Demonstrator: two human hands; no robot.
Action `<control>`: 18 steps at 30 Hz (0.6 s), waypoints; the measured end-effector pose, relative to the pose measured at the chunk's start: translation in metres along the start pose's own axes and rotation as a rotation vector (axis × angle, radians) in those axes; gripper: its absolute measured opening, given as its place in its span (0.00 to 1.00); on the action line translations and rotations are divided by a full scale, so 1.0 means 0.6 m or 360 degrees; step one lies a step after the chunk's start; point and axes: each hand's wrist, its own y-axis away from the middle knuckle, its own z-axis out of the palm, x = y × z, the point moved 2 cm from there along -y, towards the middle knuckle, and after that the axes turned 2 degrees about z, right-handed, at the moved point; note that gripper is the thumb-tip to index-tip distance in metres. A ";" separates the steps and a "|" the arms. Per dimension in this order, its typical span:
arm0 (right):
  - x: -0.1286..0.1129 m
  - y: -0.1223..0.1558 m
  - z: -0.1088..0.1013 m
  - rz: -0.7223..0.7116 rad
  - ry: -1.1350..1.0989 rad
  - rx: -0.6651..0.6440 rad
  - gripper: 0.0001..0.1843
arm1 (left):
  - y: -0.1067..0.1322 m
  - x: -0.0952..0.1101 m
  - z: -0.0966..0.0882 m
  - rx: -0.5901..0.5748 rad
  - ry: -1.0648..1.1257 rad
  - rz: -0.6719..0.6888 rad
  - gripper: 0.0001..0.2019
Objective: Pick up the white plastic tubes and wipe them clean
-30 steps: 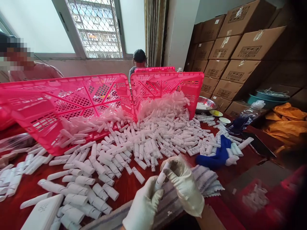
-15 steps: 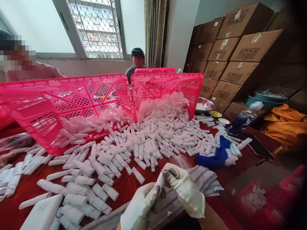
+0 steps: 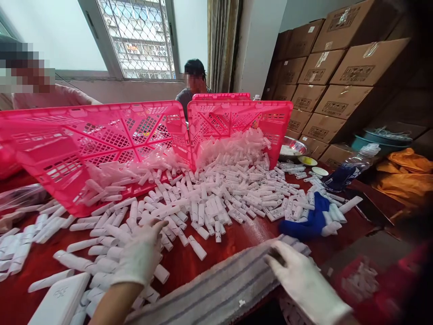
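White tubes [image 3: 196, 248] are heaped loosely on a red table [image 3: 179, 264], overhung by the gloved left hand [image 3: 139, 252].
Its fingers are part-spread, nothing seen gripped; the right hand [image 3: 299, 273] is half-curled above a towel [image 3: 216, 293], contents hidden. Neighbouring tubes could be rolled away if brushed.

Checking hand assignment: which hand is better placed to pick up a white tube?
Left, probably. The left hand is over the white tubes, with many close around it. The right hand is at the striped cloth, farther from most of the tubes.
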 end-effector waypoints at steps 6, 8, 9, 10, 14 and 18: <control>-0.088 -0.122 0.108 -0.0123 0.0416 -0.0070 0.18 | 0.008 0.111 0.029 -0.0340 0.0225 0.0613 0.24; -0.106 -0.131 0.123 -0.0154 0.0507 -0.0119 0.15 | 0.017 0.133 0.044 -0.0375 0.0302 0.0596 0.19; -0.115 -0.128 0.131 -0.0181 0.0560 -0.0149 0.14 | 0.019 0.135 0.050 -0.0355 0.0327 0.0550 0.18; -0.124 -0.121 0.139 -0.0214 0.0613 -0.0176 0.13 | 0.022 0.134 0.055 -0.0330 0.0350 0.0506 0.17; -0.152 -0.088 0.172 -0.0294 0.0842 -0.0235 0.15 | 0.035 0.113 0.065 -0.0074 0.0626 0.0166 0.12; -0.154 -0.079 0.178 -0.0290 0.1021 -0.0282 0.22 | 0.058 0.094 0.078 0.0245 0.1388 -0.0351 0.14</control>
